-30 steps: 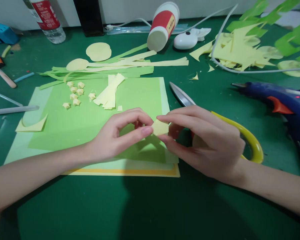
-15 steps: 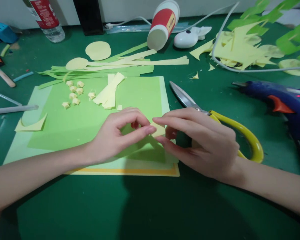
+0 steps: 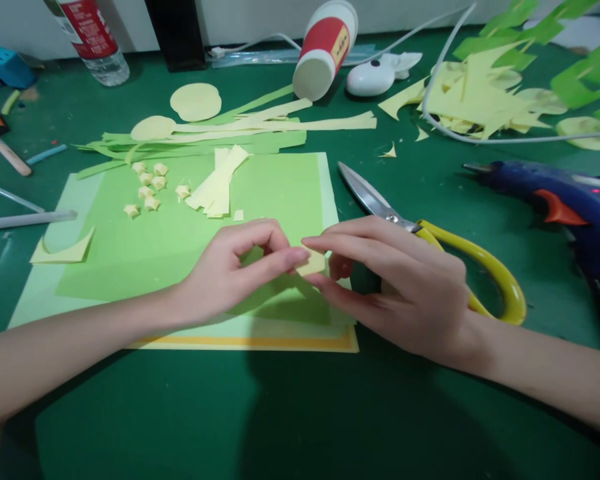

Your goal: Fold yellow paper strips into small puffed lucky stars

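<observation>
A small folded piece of pale yellow paper (image 3: pixel 312 263) is between my hands, above the right side of a green paper sheet (image 3: pixel 145 260). My left hand (image 3: pixel 245 263) pinches its left end between thumb and forefinger. Thumb and fingertips of my right hand (image 3: pixel 395 280) close on its upper and lower edges. Beyond my left hand lie several small folded paper stars (image 3: pixel 151 203) and a crossed bundle of pale yellow paper strips (image 3: pixel 220 183). Scissors with yellow handles (image 3: pixel 510 293) lie partly under my right hand, blades pointing away to the left.
A blue glue gun (image 3: pixel 555 200) rests at right, with a white cable (image 3: pixel 440 73) behind it. Paper scraps (image 3: pixel 480 100) are heaped at back right. A paper cup (image 3: pixel 325 50) lies tipped over; a bottle (image 3: pixel 97 43) stands back left. Long green strips (image 3: pixel 260 141) lie beyond the sheet.
The folded paper has turned slightly and moved a little left between my fingers, with more of its face showing. Both hands still grip it.
</observation>
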`<act>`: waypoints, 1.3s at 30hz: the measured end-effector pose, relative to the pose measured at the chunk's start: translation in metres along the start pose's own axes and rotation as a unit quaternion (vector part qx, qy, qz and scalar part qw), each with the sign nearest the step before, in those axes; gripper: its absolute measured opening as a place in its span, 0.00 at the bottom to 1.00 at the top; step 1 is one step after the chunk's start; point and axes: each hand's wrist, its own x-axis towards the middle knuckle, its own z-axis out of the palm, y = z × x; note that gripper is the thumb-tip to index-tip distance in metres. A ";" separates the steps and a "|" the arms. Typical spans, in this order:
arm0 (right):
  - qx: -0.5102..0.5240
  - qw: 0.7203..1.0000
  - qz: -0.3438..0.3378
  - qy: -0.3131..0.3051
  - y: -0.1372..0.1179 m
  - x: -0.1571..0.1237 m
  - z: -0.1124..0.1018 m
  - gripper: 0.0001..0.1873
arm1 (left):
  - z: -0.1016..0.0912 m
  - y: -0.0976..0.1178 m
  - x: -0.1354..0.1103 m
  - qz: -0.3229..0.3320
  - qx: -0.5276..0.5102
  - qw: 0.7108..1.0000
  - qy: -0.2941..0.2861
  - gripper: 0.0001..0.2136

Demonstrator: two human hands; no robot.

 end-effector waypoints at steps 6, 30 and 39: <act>0.002 1.000 0.011 0.022 0.000 -0.001 -0.003 0.09 | -0.001 0.001 -0.001 0.041 0.015 0.998 -0.033 0.06; 0.017 1.000 0.007 0.017 0.000 0.001 0.000 0.09 | -0.001 0.002 0.000 0.002 0.058 0.997 -0.052 0.11; 0.041 0.999 0.014 0.001 0.001 -0.001 0.002 0.09 | 0.000 0.002 -0.002 0.006 0.112 0.993 -0.039 0.11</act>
